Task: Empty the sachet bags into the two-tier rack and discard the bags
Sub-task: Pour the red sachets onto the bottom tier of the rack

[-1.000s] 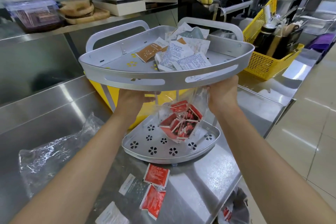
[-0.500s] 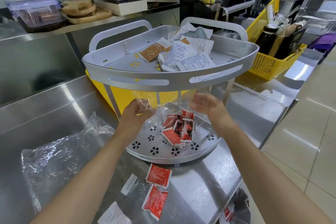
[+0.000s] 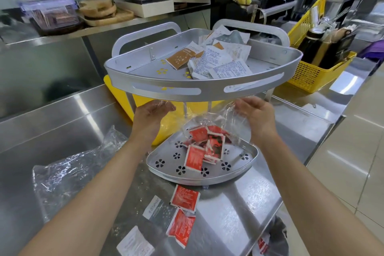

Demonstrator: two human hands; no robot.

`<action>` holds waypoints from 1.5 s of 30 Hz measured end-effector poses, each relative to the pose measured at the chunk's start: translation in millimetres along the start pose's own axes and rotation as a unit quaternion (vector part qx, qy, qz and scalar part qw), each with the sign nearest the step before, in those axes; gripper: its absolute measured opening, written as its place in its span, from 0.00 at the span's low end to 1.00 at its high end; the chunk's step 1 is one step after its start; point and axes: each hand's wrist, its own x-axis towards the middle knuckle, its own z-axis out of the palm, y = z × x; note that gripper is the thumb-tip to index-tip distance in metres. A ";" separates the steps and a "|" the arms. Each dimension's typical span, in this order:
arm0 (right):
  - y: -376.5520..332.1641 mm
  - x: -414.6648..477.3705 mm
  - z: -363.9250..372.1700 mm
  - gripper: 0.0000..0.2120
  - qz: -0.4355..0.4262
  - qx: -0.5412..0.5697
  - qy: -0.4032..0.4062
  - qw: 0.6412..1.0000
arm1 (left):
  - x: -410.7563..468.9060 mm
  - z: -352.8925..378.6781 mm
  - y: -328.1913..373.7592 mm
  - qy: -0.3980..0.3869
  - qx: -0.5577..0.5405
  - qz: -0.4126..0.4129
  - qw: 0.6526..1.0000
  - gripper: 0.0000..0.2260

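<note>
A silver two-tier corner rack (image 3: 166,90) stands on the steel counter. Its upper tier holds white and brown sachets (image 3: 216,60). Between the tiers, my left hand (image 3: 152,113) and my right hand (image 3: 256,115) each grip an edge of a clear plastic bag (image 3: 232,118). Red sachets (image 3: 204,146) spill from the bag onto the perforated lower tier (image 3: 172,167). The bag hangs upside down, mouth toward the tier.
Loose red sachets (image 3: 182,210) and white sachets (image 3: 136,244) lie on the counter in front of the rack. A crumpled empty clear bag (image 3: 68,172) lies at left. A yellow basket (image 3: 307,72) of utensils stands at right. A bin bag (image 3: 272,239) hangs below the counter edge.
My hands dropped from just under the upper tier and spread apart with the bag. The red sachets slid down out of the bag onto the lower tier.
</note>
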 end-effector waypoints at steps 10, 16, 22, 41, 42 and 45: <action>5.0 1.6 -2.8 0.09 -0.027 0.010 -0.020 0.999 | -5.0 -2.1 3.6 0.014 -0.046 -0.033 0.998 0.07; 6.9 -5.0 -13.7 0.04 0.008 0.016 -0.040 0.999 | -22.7 -14.3 7.7 -0.020 -0.056 -0.121 0.991 0.02; 20.6 -26.8 -12.0 0.06 0.059 -0.014 -0.050 0.997 | -43.1 -29.7 -0.6 0.020 -0.059 -0.149 0.987 0.06; 51.5 -183.9 -36.1 0.04 0.088 -0.027 -0.086 0.992 | -160.0 -93.7 11.7 -0.048 0.032 -0.127 0.990 0.07; 57.6 -195.3 -35.5 0.06 0.108 -0.035 -0.098 0.989 | -167.8 -101.9 9.9 -0.052 0.032 -0.136 0.989 0.07; 72.0 -226.1 -25.0 0.08 0.152 -0.072 -0.137 0.976 | -195.1 -133.6 2.2 -0.052 0.050 -0.155 0.985 0.06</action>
